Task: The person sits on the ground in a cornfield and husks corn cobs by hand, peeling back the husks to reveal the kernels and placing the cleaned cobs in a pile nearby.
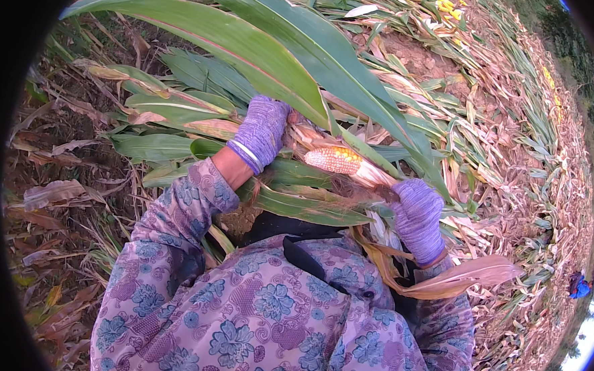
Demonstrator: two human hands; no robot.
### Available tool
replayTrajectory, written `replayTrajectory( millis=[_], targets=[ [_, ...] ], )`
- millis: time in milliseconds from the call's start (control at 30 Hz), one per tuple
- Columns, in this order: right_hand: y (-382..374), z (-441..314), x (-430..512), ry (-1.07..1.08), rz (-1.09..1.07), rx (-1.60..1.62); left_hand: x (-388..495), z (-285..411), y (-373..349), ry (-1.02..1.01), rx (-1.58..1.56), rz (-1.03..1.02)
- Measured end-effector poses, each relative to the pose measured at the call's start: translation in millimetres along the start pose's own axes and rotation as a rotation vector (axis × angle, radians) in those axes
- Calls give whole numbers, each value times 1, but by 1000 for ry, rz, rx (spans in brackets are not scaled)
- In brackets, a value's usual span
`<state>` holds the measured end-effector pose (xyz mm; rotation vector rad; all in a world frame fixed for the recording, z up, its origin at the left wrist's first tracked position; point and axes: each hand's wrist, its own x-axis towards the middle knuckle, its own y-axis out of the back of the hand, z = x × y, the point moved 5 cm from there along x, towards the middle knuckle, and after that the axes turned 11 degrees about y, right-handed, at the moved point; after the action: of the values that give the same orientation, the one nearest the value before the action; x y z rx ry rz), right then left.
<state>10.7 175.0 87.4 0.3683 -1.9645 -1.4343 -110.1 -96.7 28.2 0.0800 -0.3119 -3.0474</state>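
My left hand (264,128), in a purple knit glove, is closed around a corn plant beside dry husk (312,133); its fingertips are hidden. Between my hands lies a partly bared corn ear (333,159) with pale and yellow kernels. Pale inner husk (373,174) stretches from the ear to my right hand (419,212), gloved alike and gripping its end. Brown corn silk (334,190) hangs below the ear. Long green corn leaves (244,46) arch over and beyond both hands.
Cut corn stalks and leaves (486,140) cover the ground ahead and to the right. Bared yellow ears (447,7) lie at the top right. Dry brown leaves (54,195) are on the left. A person in blue (580,286) is far off at the right edge.
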Motion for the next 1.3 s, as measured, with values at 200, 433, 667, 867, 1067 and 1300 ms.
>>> replayTrajectory(
  millis=[200,433,667,867,1067,1300],
  targets=[
    [-18,25,-55,-94,-96,-148,9,-43,-10,444,-220,-162],
    [-30,31,-72,-219,-143,-230,8,-49,-14,-199,424,-88],
    [68,-96,5,143,162,-285,-4,-29,-15,288,-150,-265],
    [-23,-72,107,168,18,-172,-33,25,-14,-422,1029,-50],
    [12,-28,63,39,685,86,-11,1,3,-202,1143,29],
    [-6,10,28,-192,393,173,12,-66,25,-98,563,38]
  ],
)
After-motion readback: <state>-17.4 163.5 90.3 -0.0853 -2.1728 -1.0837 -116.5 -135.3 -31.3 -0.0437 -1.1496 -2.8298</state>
